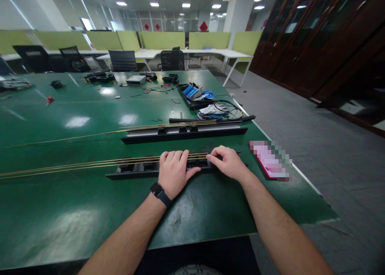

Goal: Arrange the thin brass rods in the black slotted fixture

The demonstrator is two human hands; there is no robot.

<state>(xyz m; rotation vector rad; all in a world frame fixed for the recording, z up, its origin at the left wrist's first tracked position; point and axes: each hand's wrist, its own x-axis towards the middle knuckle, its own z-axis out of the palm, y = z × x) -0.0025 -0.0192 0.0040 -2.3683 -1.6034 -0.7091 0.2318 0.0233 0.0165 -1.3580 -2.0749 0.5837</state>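
Note:
A long black rail (132, 175) lies crosswise on the green table before me, with dark blocks set along its channel. Thin brass-coloured rods (90, 164) run over it and reach far out to the left. My left hand (175, 170) is laid across the rail and rods, fingers curled over the far side and thumb along the near side. At the rods' right end, my right hand (230, 162) has thumb and forefinger pinched together on the rod tips. Its other fingers are curled over the rail's right part, which they partly hide.
Behind lies a second black rail (180, 136) with more brass rods along it. A pixelated red-edged object (269, 159) is on the right. Farther back are gloves (213, 110), cables and a black tray (192, 102) with blue items. The table's edge (306, 183) runs along the right.

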